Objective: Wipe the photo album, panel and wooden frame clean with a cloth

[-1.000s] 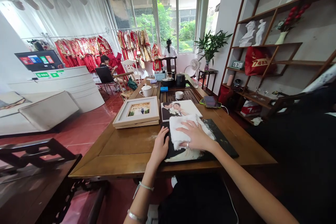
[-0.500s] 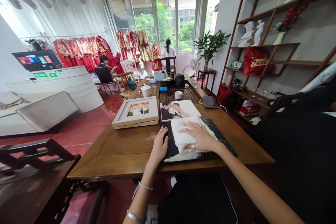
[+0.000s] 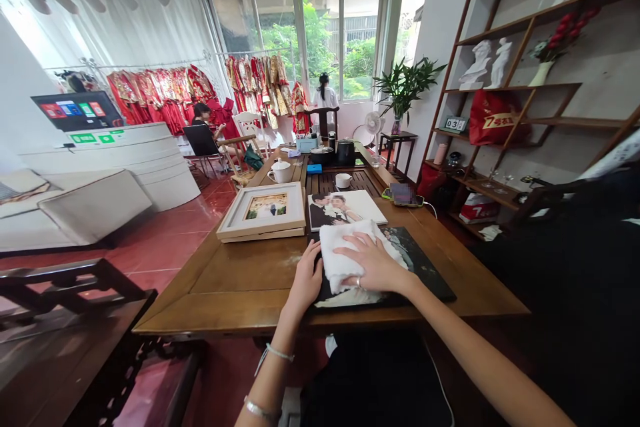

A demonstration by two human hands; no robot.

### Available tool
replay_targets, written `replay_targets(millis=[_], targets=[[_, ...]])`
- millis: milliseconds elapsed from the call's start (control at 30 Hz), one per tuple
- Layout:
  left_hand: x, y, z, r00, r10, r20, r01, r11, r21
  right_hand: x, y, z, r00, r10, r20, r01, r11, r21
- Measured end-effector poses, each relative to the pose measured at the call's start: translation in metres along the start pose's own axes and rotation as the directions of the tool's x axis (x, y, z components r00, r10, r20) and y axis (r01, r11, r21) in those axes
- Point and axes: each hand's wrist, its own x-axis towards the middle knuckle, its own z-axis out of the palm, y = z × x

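A dark photo panel (image 3: 434, 278) lies flat at the near edge of the wooden table (image 3: 240, 293), with part of a printed picture showing at its right side. On top of it is a folded white towel (image 3: 334, 248). My right hand (image 3: 376, 265), with a ring on it, presses on the towel with spread fingers, its thumb at the towel's near edge. Beside the towel, my left hand (image 3: 306, 275) rests at the panel's left edge, fingers stretched out and holding nothing. The towel and my right arm hide much of the panel.
Just beyond the panel lies a light couple photo (image 3: 367, 205). Left of it are stacked picture frames (image 3: 237, 217). A white teapot (image 3: 281, 171), a white cup (image 3: 343, 180) and a phone (image 3: 405, 195) stand farther back. A person in dark clothing (image 3: 575, 267) is close on the right.
My right hand has slid the towel slightly left across the panel, uncovering more of the printed picture on the right. My left hand stays at the panel's left edge. The view has shifted slightly.
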Motion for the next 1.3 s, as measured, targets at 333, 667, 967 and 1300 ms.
replay_targets(millis=[333,667,967,1300], targets=[[0.000,-0.003,0.001,1.000,0.000,-0.018,0.000,1.000,0.006,-0.046,-0.007,-0.003,0.995,-0.099,0.018,0.098,0.993,0.058],[-0.002,-0.006,0.002,1.000,-0.004,-0.026,0.005,1.000,0.006,0.025,0.020,-0.006,0.992,0.128,0.005,-0.128,0.992,0.014],[-0.001,0.000,0.000,1.000,-0.003,-0.015,0.002,1.000,-0.023,0.002,-0.004,0.001,1.000,0.017,-0.012,-0.018,1.000,-0.011],[-0.001,-0.007,0.002,0.999,-0.003,-0.054,0.001,1.000,-0.031,-0.056,-0.022,-0.002,0.996,-0.088,0.028,0.087,0.995,0.053]])
